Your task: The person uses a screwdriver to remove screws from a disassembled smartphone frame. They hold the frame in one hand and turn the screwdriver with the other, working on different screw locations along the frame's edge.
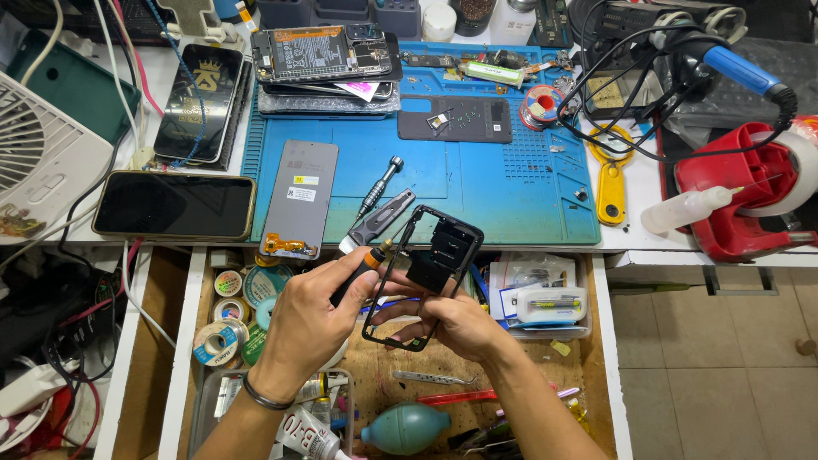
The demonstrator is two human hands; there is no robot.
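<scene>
Centrally, left hand (311,319) gripping screwdriver (362,266), right hand (460,325) holding phone frame (423,274)

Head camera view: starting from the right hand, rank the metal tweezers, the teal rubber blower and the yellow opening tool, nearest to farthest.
From the right hand:
1. Metal tweezers, in the open drawer just below the hand.
2. Teal rubber blower, lower in the drawer, toward the bottom edge.
3. Yellow opening tool, up on the bench, right of the blue mat.

fan (38,145): cut by left edge | screwdriver (362,266) tip: hidden behind frame (423,274)
</scene>
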